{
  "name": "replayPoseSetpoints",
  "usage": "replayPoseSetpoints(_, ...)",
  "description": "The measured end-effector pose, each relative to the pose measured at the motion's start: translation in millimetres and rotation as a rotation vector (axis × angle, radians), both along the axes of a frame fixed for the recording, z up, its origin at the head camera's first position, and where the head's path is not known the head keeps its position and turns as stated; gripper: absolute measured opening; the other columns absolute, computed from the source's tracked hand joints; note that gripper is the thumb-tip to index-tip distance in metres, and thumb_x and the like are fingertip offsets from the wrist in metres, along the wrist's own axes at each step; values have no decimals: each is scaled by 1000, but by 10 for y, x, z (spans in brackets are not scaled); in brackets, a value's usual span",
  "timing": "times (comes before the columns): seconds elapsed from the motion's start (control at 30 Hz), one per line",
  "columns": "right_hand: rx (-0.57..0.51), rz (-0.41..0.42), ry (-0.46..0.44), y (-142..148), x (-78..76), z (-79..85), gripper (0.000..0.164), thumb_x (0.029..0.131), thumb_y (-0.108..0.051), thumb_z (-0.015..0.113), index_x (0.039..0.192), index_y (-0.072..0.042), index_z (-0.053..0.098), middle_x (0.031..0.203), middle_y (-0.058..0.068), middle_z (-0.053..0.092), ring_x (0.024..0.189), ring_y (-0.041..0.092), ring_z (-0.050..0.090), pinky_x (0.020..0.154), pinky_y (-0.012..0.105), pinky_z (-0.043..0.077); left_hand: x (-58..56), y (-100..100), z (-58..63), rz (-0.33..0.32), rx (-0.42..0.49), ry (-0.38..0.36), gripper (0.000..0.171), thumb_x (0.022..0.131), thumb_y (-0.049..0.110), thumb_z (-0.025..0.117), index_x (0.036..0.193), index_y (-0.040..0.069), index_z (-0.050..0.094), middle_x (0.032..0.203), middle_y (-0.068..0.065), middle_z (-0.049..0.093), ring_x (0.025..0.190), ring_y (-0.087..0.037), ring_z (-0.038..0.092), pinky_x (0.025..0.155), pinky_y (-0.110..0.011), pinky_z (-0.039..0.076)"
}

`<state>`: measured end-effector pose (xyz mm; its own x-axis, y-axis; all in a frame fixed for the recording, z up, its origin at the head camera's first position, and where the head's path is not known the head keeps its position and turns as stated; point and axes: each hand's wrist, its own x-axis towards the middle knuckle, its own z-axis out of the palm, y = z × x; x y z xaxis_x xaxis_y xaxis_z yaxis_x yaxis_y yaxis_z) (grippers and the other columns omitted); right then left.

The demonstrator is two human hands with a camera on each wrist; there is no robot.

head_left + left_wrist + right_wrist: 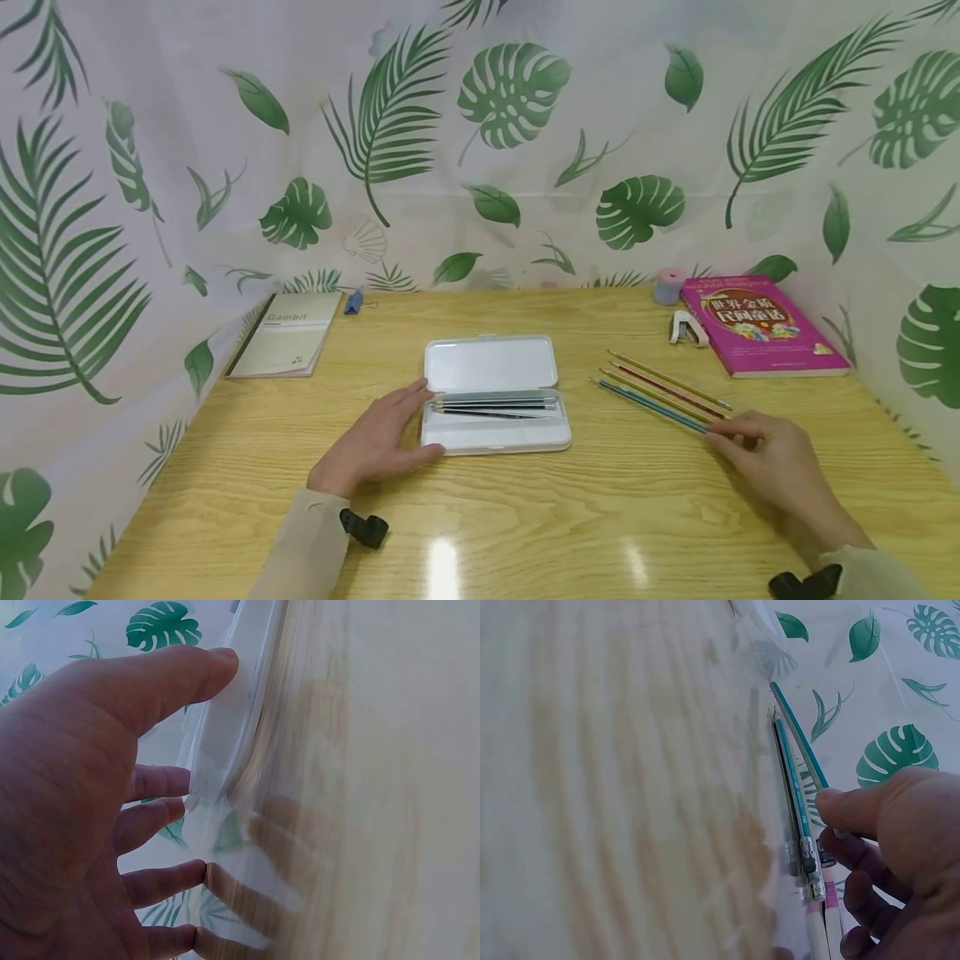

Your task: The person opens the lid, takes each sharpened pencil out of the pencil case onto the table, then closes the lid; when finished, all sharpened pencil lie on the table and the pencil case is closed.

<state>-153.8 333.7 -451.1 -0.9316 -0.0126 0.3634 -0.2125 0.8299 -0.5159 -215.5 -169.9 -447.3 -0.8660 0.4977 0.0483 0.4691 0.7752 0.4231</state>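
A white pencil case lies with its lid folded back, and several pencils are inside it. My left hand rests at its left end with fingers spread. In the left wrist view, the thumb of that hand lies against the front wall of the case. On the right, my right hand is at the near ends of several pencils lying slanted side by side. The right wrist view shows thumb and finger pinching a teal pencil, angled above another teal pencil.
A magenta book lies at the back right, with a small white stapler and a pink-and-blue cylinder beside it. At the back left are a notebook and a blue binder clip. A leaf-patterned curtain surrounds the table.
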Motion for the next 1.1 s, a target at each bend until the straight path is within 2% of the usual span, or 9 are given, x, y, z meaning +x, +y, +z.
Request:
replayPoseSetpoints(0.2, 51, 14, 16, 44, -25, -29, 6, 82, -14, 83, 86, -12, 80, 79, -6, 68, 61, 1, 46, 51, 21, 39, 8, -10, -4, -2, 3, 6, 84, 88, 56, 68, 153, 11, 40, 161, -6, 29, 144, -31, 33, 116, -51, 30)
replayPoseSetpoints(0.47, 175, 59, 42, 5, -46, 12, 6, 80, -14, 82, 84, -10, 80, 81, -4, 67, 62, 1, 45, 51, 24, 40, 22, -2, -12, 25, 4, 1, 85, 87, 57, 69, 153, 13, 40, 162, -4, 29, 145, -30, 32, 116, -50, 31)
replayPoseSetpoints(1.1, 213, 57, 27, -37, -56, 3, 7, 78, -11, 83, 83, -10, 79, 76, -8, 63, 56, 0, 41, 50, 25, 36, 1, -1, -20, 9, 4, 6, 83, 88, 56, 68, 153, 12, 41, 162, -4, 29, 145, -29, 32, 117, -50, 30)
